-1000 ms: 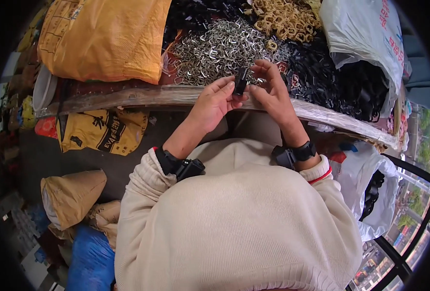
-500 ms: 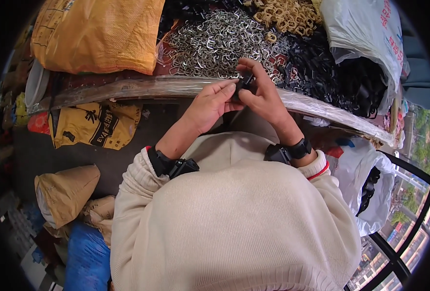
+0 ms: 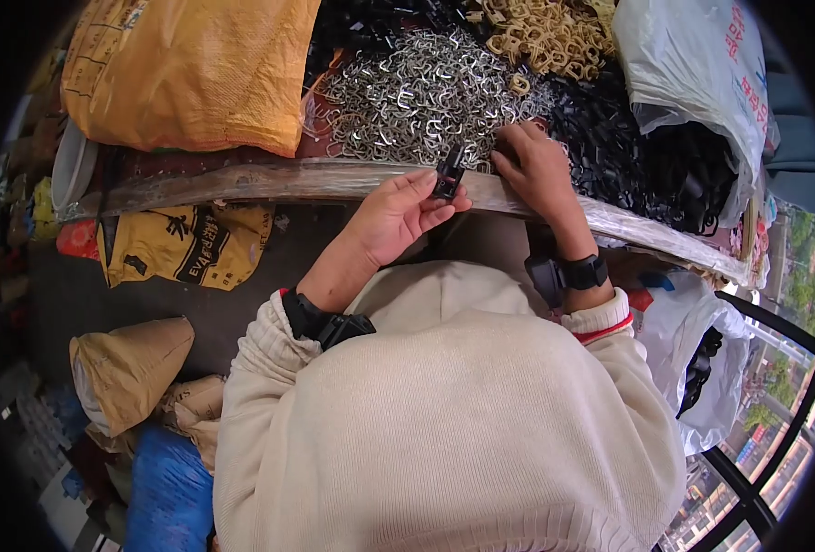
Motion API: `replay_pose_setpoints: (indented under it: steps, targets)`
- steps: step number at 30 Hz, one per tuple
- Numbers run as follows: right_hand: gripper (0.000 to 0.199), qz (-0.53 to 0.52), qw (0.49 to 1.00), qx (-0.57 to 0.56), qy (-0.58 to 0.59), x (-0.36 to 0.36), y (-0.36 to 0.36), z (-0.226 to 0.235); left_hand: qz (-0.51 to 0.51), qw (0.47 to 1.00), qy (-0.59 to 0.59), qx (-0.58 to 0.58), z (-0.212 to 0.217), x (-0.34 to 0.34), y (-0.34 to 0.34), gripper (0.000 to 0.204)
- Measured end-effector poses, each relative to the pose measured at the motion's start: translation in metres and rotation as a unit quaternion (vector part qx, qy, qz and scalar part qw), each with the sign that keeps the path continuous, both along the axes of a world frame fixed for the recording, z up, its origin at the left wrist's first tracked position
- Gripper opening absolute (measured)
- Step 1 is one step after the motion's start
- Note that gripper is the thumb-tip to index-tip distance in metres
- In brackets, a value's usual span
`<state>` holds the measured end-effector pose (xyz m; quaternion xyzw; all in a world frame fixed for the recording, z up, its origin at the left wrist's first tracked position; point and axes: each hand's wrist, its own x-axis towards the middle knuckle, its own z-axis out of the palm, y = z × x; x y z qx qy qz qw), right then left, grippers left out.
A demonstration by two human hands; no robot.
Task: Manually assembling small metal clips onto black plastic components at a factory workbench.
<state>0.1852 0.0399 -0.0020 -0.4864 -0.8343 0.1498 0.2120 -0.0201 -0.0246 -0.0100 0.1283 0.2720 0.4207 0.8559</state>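
Observation:
Between the thumb and fingers of my left hand is a small black plastic piece, buckle-like in shape, held upright just past the table's near edge. My right hand reaches over that edge, its bent fingertips at the right side of a heap of silvery bent metal hooks. Its thumb stands apart from the fingers, and I see nothing held there. Beside this hand, to the right, lies a heap of small black plastic pieces.
Tan ring-like pieces are piled at the back. An orange woven sack stands at left, a white plastic bag at right. The table's near edge is wrapped in clear film. Below are a yellow sack and a blue bag.
My right hand has left the black piece and moved right to the heap of metal hooks. The black piece stays in my left hand, now in plain sight.

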Motion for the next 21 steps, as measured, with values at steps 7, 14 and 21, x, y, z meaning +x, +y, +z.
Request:
replay_pose_setpoints:
  steps: [7,14,21]
  targets:
    - [0.013,-0.032,0.999,0.002,-0.040,-0.005,0.003,-0.018,0.014,1.000,0.003,0.000,-0.003,0.001,-0.002,0.023]
    - [0.013,-0.029,0.999,0.002,0.032,0.004,0.003,-0.006,0.036,0.999,0.014,-0.010,-0.003,0.000,-0.005,0.021]
    - [0.014,0.004,0.999,0.006,-0.034,-0.001,0.002,-0.010,0.024,1.000,0.013,0.012,-0.006,0.004,-0.003,0.027]
